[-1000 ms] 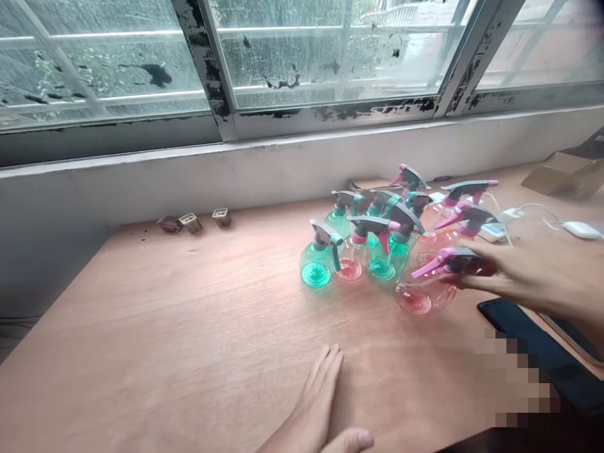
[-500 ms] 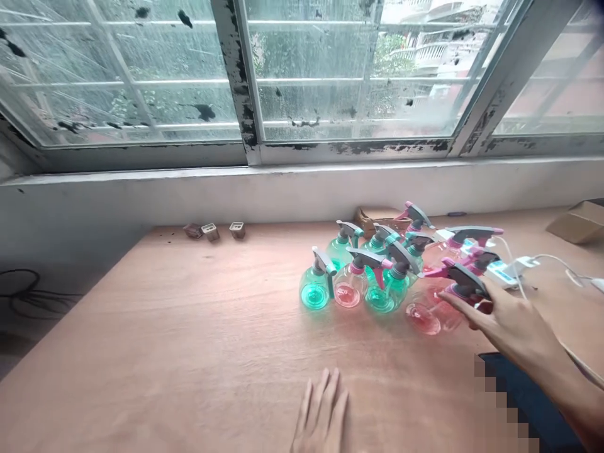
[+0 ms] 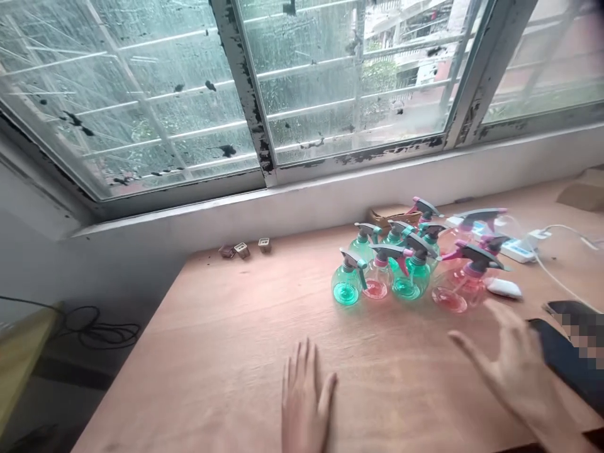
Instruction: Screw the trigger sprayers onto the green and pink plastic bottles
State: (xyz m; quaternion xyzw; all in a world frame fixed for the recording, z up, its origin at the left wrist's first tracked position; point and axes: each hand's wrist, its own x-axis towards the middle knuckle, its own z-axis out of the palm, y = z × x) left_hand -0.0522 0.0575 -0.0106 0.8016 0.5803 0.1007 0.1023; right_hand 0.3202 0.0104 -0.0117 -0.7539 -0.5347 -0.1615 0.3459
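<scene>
My left hand lies flat on the wooden table, fingers stretched out and thumb apart, holding nothing. To the right, my right hand is a little blurred, its thumb and fingers spread around nothing. Just beyond it stands a clear pink spray bottle with a grey and pink trigger head. Several more spray bottles cluster beside that one. A green spray bottle is at the cluster's left end, then a pink spray bottle and another green spray bottle.
A white power strip with a cable lies right of the bottles, near a white mouse-shaped object. Dark flat devices sit at the right edge. Small square blocks and a cardboard box are by the wall.
My right hand has let go of the pink spray bottle's head and drawn back towards me. My left hand has come further into view. The camera view has tilted and shifted.
</scene>
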